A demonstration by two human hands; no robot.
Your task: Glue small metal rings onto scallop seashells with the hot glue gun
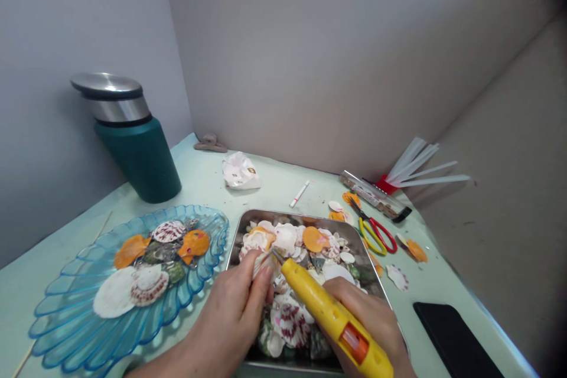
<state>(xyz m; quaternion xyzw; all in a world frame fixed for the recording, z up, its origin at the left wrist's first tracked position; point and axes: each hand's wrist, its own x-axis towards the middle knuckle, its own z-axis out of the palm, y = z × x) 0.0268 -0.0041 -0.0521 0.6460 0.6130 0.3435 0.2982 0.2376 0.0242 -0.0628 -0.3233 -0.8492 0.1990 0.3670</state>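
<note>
1. Head view, the hands: the left hand [239, 298] has its thumb and index finger pinching a small shell [264, 264] above the near-middle of a metal tray [371, 269]. The right hand [374, 307] has its fingers wrapped around a yellow tool [319, 301], probably a glue gun; some of those fingers are hidden behind its body.
2. Head view, the step: the tool's metal tip points at the upper edge of the pinched shell, so the step in hand looks like working on that edge. Whether the tip touches it, I cannot tell. The move seems to call for a firm, unmoving pinch and a finely guided tip, with the fingers clear of the point.
3. Head view, the surface: the tray, full of mixed shells, stands on a pale green tabletop [274, 180]. To its left is a blue scalloped dish [53, 331] bearing several shells. To its right lie red-and-yellow-handled scissors [365, 222], loose shells [417, 251] and a black slab [456, 339], perhaps a phone.
4. Head view, the room: a teal bottle [144, 159], a crumpled wrapper [240, 171] and translucent sticks [416, 168] stand or lie towards plain greyish walls [332, 71], which meet in a corner behind.
</note>
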